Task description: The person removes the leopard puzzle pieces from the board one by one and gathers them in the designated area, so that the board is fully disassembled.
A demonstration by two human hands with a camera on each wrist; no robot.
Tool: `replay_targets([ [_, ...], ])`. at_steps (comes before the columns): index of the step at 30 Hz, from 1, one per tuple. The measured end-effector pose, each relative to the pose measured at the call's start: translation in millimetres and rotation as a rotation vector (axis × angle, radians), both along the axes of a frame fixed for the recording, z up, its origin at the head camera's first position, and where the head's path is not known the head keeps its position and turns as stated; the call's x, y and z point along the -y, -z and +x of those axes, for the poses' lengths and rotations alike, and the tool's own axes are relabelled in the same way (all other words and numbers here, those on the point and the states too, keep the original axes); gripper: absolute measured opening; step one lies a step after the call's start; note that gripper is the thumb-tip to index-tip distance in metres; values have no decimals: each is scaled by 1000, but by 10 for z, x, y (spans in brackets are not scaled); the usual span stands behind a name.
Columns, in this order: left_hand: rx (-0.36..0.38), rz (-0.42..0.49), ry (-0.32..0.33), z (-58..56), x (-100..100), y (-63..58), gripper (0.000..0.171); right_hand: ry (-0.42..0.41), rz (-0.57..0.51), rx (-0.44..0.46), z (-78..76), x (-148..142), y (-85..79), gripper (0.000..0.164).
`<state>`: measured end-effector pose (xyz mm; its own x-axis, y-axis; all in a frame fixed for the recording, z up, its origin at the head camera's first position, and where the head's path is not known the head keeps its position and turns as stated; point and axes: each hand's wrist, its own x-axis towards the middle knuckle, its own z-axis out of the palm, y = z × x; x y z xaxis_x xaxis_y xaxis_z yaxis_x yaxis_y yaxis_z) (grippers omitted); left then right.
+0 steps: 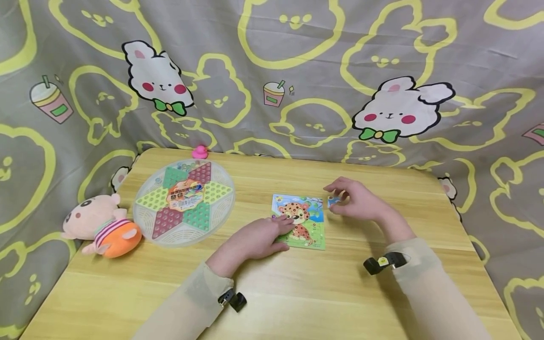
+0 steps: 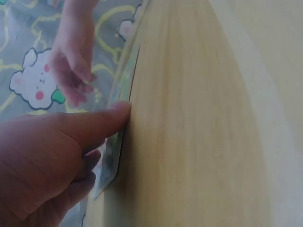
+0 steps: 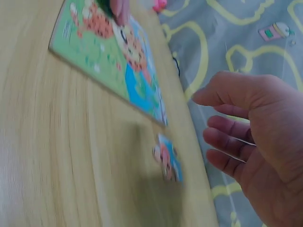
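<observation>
A jigsaw puzzle board (image 1: 314, 234) with a spotted leopard cub on green grass under a blue sky lies flat on the table. My left hand (image 1: 265, 236) rests on its near left part, fingers extended over the picture and covering some of it. In the left wrist view the left thumb (image 2: 106, 123) reaches the board's edge. Beside the board's far right corner lies a loose puzzle piece (image 3: 168, 158), blue with spotted orange. Just above that piece hovers my right hand (image 3: 265, 137), its fingers loosely bent with nothing between them.
A round Chinese checkers board (image 1: 221, 215) with marbles lies left of the puzzle. Next to it is a plush toy (image 1: 102, 226) in orange shorts. A pink rubber duck (image 1: 200, 152) stands at the table's back edge, before a patterned curtain (image 1: 314, 141).
</observation>
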<state>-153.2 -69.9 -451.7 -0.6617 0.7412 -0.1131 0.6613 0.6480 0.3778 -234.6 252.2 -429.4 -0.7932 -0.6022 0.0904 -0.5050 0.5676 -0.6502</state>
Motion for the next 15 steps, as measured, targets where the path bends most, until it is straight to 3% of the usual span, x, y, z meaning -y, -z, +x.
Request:
replay_targets([
  [5, -5, 23, 23, -9, -79, 1, 63, -35, 18, 49, -3, 162, -34, 49],
  [15, -2, 61, 83, -57, -180, 60, 56, -67, 66, 91, -46, 435, 69, 48],
])
